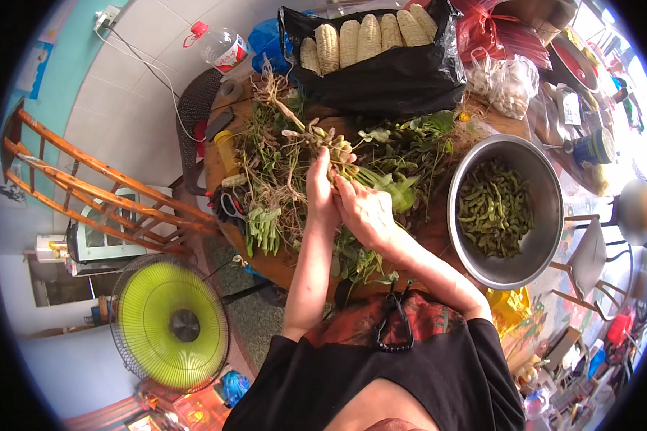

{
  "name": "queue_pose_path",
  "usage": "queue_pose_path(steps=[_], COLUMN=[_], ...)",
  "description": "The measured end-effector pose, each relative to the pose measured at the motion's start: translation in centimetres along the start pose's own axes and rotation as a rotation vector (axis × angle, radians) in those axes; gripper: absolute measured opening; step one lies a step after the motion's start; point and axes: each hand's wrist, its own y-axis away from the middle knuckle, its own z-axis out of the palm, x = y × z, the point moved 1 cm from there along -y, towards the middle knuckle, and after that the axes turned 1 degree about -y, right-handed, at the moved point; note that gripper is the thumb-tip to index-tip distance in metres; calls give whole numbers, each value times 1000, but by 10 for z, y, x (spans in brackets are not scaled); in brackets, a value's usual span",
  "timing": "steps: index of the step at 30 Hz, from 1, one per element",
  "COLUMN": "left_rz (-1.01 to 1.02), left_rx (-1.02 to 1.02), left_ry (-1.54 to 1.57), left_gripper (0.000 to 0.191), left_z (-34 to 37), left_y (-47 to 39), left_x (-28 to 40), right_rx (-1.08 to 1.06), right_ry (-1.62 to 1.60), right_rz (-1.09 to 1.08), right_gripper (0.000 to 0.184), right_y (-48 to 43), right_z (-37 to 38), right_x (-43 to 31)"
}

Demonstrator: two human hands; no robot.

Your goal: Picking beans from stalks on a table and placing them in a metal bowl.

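My left hand (pixel 321 191) grips an uprooted bean plant (pixel 337 144) with its roots pointing away from me; it looks like soybean. Plump pods cluster on the stem just past my thumb. My right hand (pixel 364 211) meets the left one at the lower stem, fingers bent in around the plant; whatever lies under those fingers is hidden. Below both hands, heaped bean stalks and leaves (pixel 410 143) cover much of the round wooden table (pixel 280 266). To the right stands a steel basin (pixel 539 264) holding many loose green pods (pixel 493 210).
A black plastic bag (pixel 377 86) with several corn cobs (pixel 369 39) stands at the far side. Bagged garlic-like bulbs (pixel 512 89) sit at far right. Scissors (pixel 231 204) lie near the left edge. An electric fan (pixel 170 323) and wooden ladder (pixel 102 188) stand left.
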Motion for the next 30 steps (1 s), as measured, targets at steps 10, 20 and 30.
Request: queue_pose_path(steps=[10,20,30], left_rz=[32,-95,44], left_rx=[-103,-106,144], left_ry=[68,5,-159], left_gripper=[48,36,31], left_z=[-16,-2,-1], left_y=[-4,7,10], left_x=[16,14,4], right_rx=[44,-177,-137], right_ry=[-1516,-155,139], right_rz=[608,86,-63], right_gripper=[26,28,10], right_y=[-6,-9,14], right_z=[-95,-25,-25], right_x=[-5,68,-8])
